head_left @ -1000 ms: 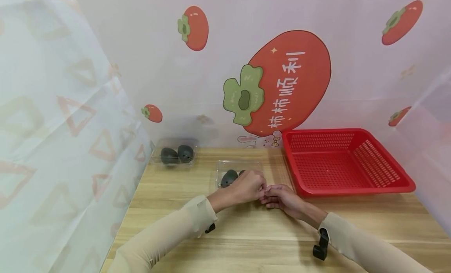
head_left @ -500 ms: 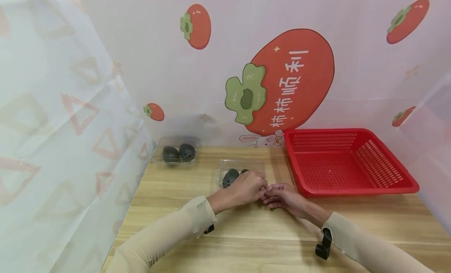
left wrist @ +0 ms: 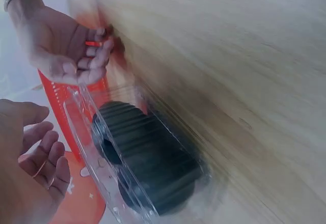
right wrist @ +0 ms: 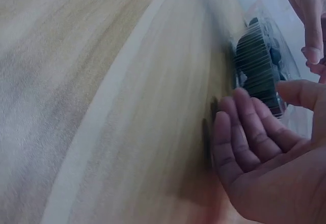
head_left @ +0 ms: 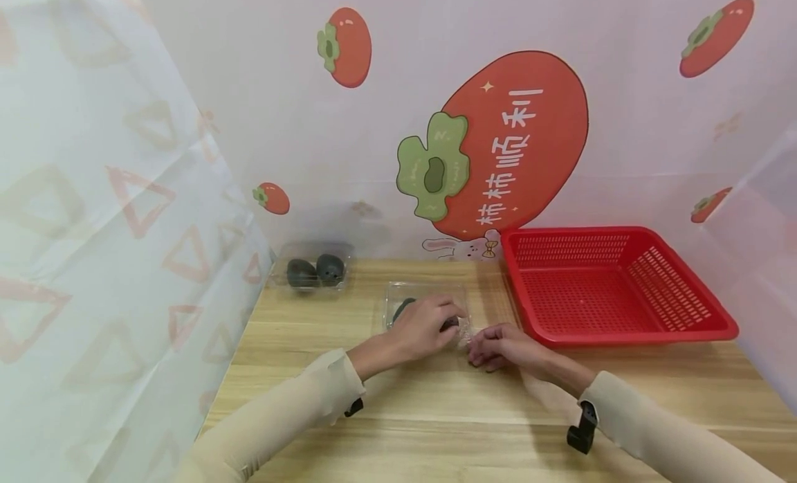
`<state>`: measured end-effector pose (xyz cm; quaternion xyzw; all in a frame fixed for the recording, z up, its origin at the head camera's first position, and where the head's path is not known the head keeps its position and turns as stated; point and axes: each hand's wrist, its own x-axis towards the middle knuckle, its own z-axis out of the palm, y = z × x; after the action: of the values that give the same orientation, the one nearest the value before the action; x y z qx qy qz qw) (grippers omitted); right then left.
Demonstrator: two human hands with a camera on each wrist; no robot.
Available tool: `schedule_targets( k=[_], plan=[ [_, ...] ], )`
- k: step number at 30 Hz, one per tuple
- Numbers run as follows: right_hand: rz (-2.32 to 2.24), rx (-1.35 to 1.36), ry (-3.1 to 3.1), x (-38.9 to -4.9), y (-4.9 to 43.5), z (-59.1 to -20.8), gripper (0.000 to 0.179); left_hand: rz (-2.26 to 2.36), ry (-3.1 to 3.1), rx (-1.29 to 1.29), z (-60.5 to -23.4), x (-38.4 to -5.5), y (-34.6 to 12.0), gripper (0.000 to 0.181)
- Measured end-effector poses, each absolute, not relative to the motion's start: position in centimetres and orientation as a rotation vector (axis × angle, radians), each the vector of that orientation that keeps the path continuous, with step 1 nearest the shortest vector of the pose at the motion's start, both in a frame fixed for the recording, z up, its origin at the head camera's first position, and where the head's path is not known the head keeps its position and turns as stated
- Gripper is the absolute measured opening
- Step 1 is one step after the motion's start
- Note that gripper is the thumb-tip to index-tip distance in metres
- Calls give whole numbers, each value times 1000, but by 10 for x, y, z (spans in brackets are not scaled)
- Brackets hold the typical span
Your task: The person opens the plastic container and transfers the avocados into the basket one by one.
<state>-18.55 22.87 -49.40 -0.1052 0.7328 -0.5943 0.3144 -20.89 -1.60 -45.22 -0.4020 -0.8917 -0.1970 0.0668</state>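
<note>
On the wooden worktop [head_left: 448, 434], printed wall [head_left: 386, 137] behind, are noted: two boxes [head_left: 423, 287], four dark fruits [head_left: 301, 273], one basket [head_left: 579, 303] (frame right). Left hand [head_left: 423, 325], right hand [head_left: 503, 347]: loosely parted, nothing gripped.

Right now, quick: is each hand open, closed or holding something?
Left hand: open, holding nothing, near the clear plastic box.
Right hand: open, holding nothing, near the same box.

Head view bright, light diffuse, left wall [head_left: 112, 275] palest and near washed out; soft shadow falls on the table [head_left: 405, 434] near the right sleeve [head_left: 672, 427]. Both wrist views run dimmer and bluish, wood grain smeared, thin glare lines along the clear box [left wrist: 147, 147].
</note>
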Motion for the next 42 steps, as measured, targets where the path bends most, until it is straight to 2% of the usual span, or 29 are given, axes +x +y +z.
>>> schedule_targets(
  k=[9, 22, 35, 42],
  plan=[
    [-1362, -358, 2099, -177, 225, -476, 24, -935, -2691, -992, -453, -210, -46, 29],
    [-816, -1005, 2509, -166, 210, -453, 13, -1402, -2647, -585, -462, -210, -90, 33],
    [-359, -1440, 2739, -156, 178, -427, 20, -1628, -2642, -206, -480, -202, -125, 27],
    [-330, -1570, 2791, -163, 164, -417, 22, -1819, -2692, -19, -482, -197, -130, 29]
  ],
)
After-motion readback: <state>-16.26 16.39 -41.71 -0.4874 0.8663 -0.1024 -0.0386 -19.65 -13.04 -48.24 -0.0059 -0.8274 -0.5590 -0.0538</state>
